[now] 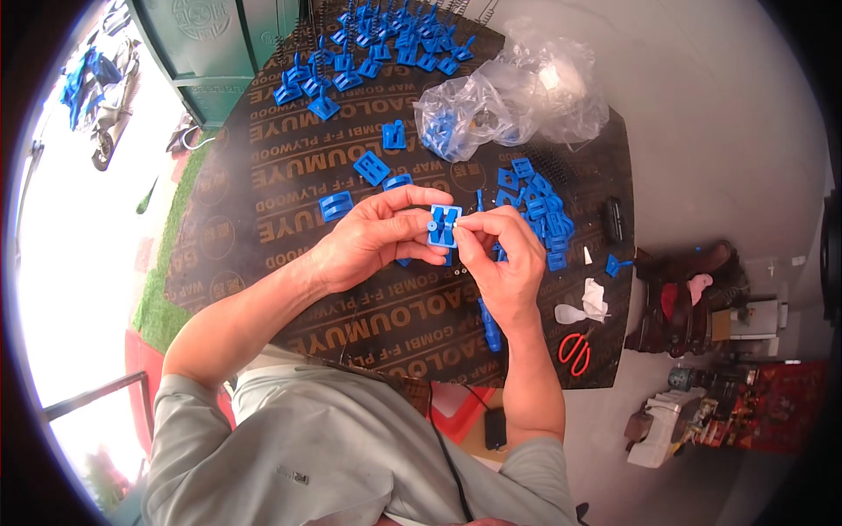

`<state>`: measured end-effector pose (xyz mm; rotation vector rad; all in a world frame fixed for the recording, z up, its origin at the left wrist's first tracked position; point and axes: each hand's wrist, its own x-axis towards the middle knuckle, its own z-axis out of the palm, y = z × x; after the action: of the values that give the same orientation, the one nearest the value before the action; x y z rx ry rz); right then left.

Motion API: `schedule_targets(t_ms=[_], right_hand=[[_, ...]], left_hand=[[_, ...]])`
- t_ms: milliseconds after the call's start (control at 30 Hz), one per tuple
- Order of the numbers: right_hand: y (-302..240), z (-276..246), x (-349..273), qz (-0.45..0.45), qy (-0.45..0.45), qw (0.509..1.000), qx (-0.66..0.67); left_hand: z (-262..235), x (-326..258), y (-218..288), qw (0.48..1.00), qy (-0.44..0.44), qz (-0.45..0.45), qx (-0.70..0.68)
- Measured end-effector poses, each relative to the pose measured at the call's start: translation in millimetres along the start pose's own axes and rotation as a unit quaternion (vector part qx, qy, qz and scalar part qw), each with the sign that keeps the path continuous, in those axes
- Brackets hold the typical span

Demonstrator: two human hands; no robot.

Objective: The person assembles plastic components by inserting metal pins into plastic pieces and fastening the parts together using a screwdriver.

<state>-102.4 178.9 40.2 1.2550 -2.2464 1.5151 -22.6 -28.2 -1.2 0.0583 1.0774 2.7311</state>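
Observation:
Over the middle of the table, my left hand holds a small blue plastic part between thumb and fingers. Two raised ridges stand on its square base, and a small pale disc shows at its left side. My right hand is closed in a pinch at the part's right edge. A tiny white spot shows at those fingertips, too small to name. Just left of and beyond the hands lie loose blue parts. A blue-handled tool rests beside my right wrist.
Many assembled blue parts with black springs crowd the table's far end. Nearby lies a clear plastic bag. Right of my hands are a blue pile, a black pen-like tool, white tissue and red-handled scissors.

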Motion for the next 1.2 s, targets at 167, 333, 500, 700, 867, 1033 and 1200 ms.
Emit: schedule_targets(t_ms=[167,333,500,700,867,1033,1200], right_hand=[[3.3,1.6,-1.0,-0.056,0.011,0.997,-0.050],[0.6,13.1,-9.0,-0.042,0.025,0.997,-0.059],[4.4,23.5,-13.5,-0.055,0.055,0.992,-0.097],[-3.1,25.0,-16.9,0.037,0.074,0.997,0.003],[2.2,20.4,-15.2,0.117,0.056,0.989,0.065],[16.3,11.8,-13.7,0.154,-0.008,0.981,0.120],[17.4,7.7,-8.6,0.226,-0.057,0.933,0.273]], left_hand=[[-1.6,-0.8,-1.1,1.000,0.014,0.007,-0.012],[-1.1,1.1,-2.3,0.999,0.034,0.034,-0.023],[-1.6,2.1,-5.9,0.997,0.047,0.047,-0.028],[3.7,1.2,-15.0,0.996,0.053,0.071,-0.003],[13.2,-4.0,-18.6,0.992,0.064,0.080,0.070],[17.2,-7.2,-18.8,0.962,0.056,0.117,0.239],[22.1,-10.2,-10.1,0.923,0.072,0.114,0.359]])
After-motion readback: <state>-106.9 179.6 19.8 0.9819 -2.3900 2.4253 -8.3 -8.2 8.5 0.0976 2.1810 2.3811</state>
